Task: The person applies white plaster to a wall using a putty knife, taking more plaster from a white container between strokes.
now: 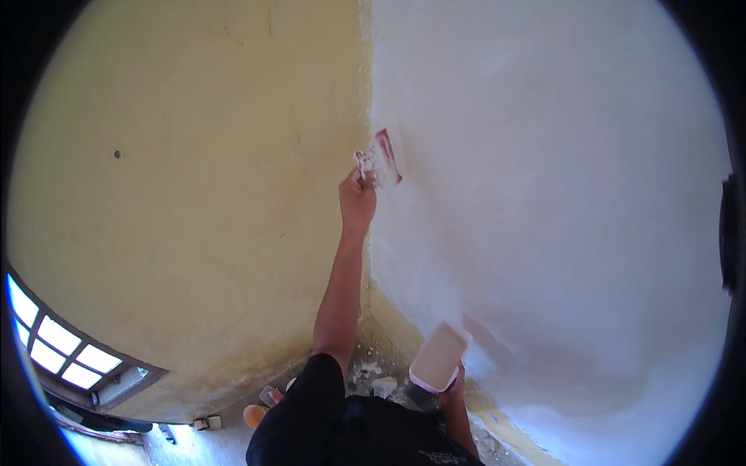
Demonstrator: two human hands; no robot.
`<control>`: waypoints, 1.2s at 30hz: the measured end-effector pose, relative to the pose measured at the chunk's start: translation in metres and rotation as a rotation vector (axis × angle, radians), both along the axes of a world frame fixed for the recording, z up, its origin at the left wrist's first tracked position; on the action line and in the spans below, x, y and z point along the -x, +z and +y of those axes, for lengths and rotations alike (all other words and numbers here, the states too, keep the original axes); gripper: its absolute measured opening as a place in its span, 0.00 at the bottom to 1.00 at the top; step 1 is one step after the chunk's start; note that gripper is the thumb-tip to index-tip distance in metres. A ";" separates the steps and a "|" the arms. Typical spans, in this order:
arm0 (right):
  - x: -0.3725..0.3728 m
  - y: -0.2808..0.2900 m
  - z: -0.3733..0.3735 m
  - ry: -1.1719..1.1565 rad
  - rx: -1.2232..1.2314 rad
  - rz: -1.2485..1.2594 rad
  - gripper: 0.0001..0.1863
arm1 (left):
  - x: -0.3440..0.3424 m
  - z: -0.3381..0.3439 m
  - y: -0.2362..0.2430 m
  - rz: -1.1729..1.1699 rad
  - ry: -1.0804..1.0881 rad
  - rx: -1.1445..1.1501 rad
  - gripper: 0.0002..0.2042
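Note:
My left hand (358,200) is raised in front of the corner where two walls meet, its fingers closed round a putty knife (386,158). Red shows at the ends of the blade, and white putty is smeared over the rest. The blade is at the white wall (544,202), just right of the corner; whether it touches cannot be told. Lower and to the right, my right hand (454,386) grips a rectangular tub (422,382) from its right side. The tub's inside looks pale cream; how much it contains is unclear.
A yellow wall (210,171) fills the left side, with a paned window (70,353) at lower left. Pale rubble (383,386) lies on the floor in the corner. Near my left sleeve are an orange round object (253,416) and a small clear container (270,395).

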State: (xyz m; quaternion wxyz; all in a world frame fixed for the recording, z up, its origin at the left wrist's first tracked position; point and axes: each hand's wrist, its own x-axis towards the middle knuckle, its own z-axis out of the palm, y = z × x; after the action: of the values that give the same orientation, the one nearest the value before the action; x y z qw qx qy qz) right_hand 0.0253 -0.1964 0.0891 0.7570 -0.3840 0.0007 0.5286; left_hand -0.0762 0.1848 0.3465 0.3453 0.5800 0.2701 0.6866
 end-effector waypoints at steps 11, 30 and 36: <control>-0.007 -0.002 -0.018 -0.017 -0.017 -0.022 0.30 | -0.100 -0.003 0.019 0.523 0.454 -0.159 0.18; -0.009 -0.046 -0.030 0.038 -0.049 -0.255 0.28 | 0.004 0.076 0.030 0.246 0.303 -0.188 0.09; -0.012 -0.053 -0.039 -0.009 -0.024 -0.041 0.30 | -0.004 0.082 0.026 0.233 0.283 -0.119 0.09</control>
State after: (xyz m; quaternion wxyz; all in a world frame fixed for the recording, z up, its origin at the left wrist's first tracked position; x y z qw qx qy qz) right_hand 0.0371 -0.2357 0.0359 0.7637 -0.3855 -0.0196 0.5174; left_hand -0.0726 0.2667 0.3727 0.1767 0.6312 0.3461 0.6713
